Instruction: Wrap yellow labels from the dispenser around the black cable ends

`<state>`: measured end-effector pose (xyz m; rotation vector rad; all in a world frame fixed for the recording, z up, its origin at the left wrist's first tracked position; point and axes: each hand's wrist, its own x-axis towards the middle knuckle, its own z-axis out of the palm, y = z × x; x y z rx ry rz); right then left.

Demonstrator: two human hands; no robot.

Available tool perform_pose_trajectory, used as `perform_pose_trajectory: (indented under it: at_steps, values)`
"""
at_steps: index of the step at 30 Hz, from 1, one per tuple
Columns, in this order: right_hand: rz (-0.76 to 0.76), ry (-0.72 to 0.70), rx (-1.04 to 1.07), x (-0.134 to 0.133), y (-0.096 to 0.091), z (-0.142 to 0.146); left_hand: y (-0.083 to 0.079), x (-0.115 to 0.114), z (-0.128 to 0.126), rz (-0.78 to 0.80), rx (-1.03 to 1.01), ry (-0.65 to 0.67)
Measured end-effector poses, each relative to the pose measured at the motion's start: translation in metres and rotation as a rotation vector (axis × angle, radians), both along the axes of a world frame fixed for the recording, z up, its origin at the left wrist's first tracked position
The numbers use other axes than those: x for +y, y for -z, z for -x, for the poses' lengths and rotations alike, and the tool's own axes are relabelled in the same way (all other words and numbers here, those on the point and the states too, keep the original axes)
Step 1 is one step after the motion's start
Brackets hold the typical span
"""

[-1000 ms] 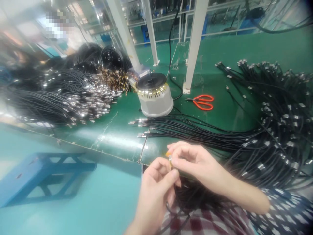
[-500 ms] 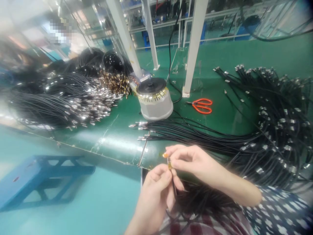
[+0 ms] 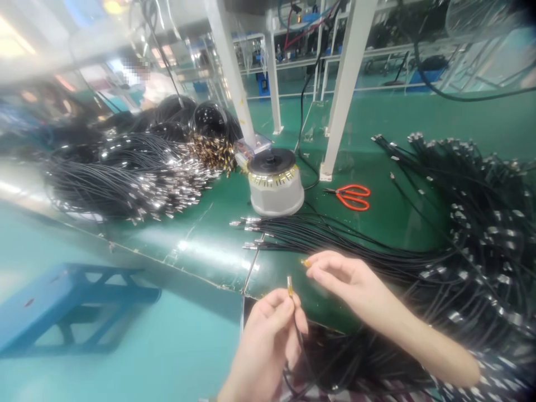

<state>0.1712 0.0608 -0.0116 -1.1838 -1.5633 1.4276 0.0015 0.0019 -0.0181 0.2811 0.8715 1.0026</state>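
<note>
My left hand (image 3: 268,335) is closed in a pinch on a thin black cable, whose small metal connector tip (image 3: 289,282) points up above my fingertips. My right hand (image 3: 347,279) hovers just to the right of it, apart from the cable, fingers loosely curled and pinching a tiny yellow piece (image 3: 305,262) at the fingertips. Both hands are over the near edge of the green table (image 3: 201,223). A loose row of black cables with metal ends (image 3: 293,229) lies just beyond my hands.
A white round device with a black top (image 3: 275,181) stands mid-table. Red scissors (image 3: 350,196) lie right of it. Big cable bundles (image 3: 125,173) fill the left, more cables (image 3: 481,223) the right. White frame posts (image 3: 341,89) rise behind. A blue stand (image 3: 62,307) sits on the floor.
My hands were joined at the cable's tip; the right hand has now pulled away to the right, leaving the cable in the left hand alone. The view has tilted up a little.
</note>
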Motion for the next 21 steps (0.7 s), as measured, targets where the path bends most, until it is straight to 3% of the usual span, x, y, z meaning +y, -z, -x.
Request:
perform_pose_trajectory:
  at_steps: [4,7,10,13,15,18,20,21]
  values:
    - [-0.398,-0.006,-0.413,0.013,0.004,-0.008,-0.006,-0.002,0.005,-0.011,0.033,0.006]
    - [-0.698,-0.031,-0.774,0.026,0.006,-0.01,-0.005,-0.007,0.013,-0.017,0.175,-0.033]
    - [-0.805,-0.053,-0.923,0.035,0.009,-0.006,0.019,-0.012,0.033,0.005,0.446,-0.047]
    - [-0.837,-0.052,-0.914,0.041,0.012,-0.003,0.051,-0.015,0.072,0.02,0.972,0.049]
    - [-0.852,-0.037,-0.899,0.042,0.013,-0.003,0.06,-0.014,0.102,0.056,1.087,0.019]
    - [-0.871,0.022,-0.839,0.037,0.01,-0.007,0.043,-0.011,0.13,0.03,1.203,-0.109]
    - [-0.891,0.063,-0.771,0.03,0.006,-0.01,0.02,-0.008,0.125,-0.074,1.27,-0.224]
    - [-0.9,0.074,-0.741,0.025,0.004,-0.012,0.008,-0.005,0.115,-0.135,1.239,-0.201]
